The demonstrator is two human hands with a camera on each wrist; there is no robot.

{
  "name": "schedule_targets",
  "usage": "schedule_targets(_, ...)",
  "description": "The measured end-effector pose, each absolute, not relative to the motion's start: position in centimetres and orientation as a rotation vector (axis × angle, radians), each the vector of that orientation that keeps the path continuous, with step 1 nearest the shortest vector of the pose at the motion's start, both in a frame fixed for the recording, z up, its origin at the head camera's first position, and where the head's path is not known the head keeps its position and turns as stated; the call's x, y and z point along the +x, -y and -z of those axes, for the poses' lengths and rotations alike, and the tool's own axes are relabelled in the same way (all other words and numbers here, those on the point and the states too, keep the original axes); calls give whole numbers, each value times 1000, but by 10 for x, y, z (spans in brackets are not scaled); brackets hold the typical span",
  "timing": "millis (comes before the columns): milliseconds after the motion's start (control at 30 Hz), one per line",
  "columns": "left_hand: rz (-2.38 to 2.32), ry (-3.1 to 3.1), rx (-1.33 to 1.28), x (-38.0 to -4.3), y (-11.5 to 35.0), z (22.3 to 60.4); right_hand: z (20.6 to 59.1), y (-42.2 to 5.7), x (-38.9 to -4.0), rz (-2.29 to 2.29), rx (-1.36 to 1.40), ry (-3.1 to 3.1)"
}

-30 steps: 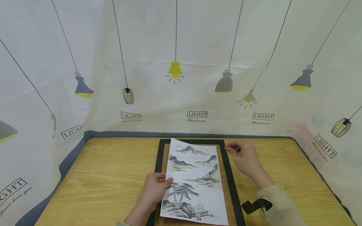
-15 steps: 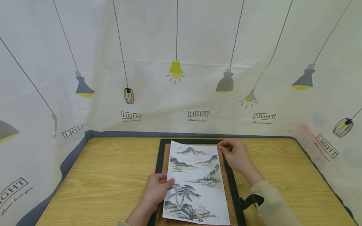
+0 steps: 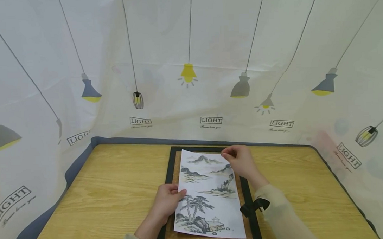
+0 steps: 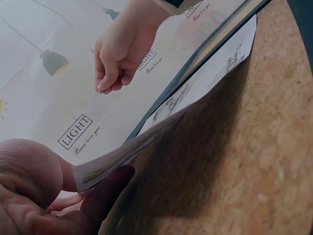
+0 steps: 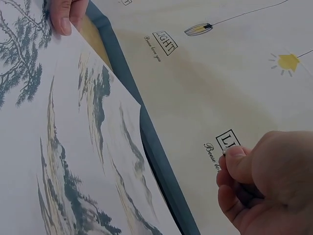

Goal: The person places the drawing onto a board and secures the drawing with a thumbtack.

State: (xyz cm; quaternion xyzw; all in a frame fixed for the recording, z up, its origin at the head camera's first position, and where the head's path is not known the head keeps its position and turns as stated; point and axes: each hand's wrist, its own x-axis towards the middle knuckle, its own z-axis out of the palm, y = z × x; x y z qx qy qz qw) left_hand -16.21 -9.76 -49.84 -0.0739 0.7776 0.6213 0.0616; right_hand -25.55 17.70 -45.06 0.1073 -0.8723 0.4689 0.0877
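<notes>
A white sheet of paper [image 3: 224, 211] printed with an ink landscape of mountains and pines lies tilted over a cork board [image 4: 274, 122]. My left hand [image 3: 167, 201] pinches its left edge, thumb on the printed face and fingers behind. In the left wrist view the sheet stands raised off the cork, casting a shadow. My right hand [image 3: 242, 162] is over the sheet's top right corner, in front of it in the head view. Between its thumb and index finger it pinches a tiny pale thing [image 5: 224, 152], mostly hidden by the fingertips; I cannot tell its kind.
A black frame [image 3: 254, 226] borders the cork board on the wooden table [image 3: 118, 192]. Behind the table hangs a pale cloth [image 3: 166, 110] printed with lamps and lettering, its dark blue edge along the tabletop. A black strap [image 3: 254, 206] sits at the right wrist.
My right hand has moved left, from beside the frame's right side to over the sheet's top right corner. The sheet and left hand have shifted slightly right in the head view.
</notes>
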Motion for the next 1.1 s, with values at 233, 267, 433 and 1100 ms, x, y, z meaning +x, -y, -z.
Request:
schedule_targets(233,-1865,-2345,-240,-162,100,498,457,-164,-266,-1476,234,2619)
schedule_targets(267,-1865,-2344,-238,-162,101,498,458,-163,-267,-1489,228,2622)
schedule_targets(433,-1865,-2318,-229,-162,103,499,465,-157,-275,-1604,172,2620)
schedule_targets(1100,-1832,-2290,-252,-164,106,499,492,-142,-311,-1803,-137,2714)
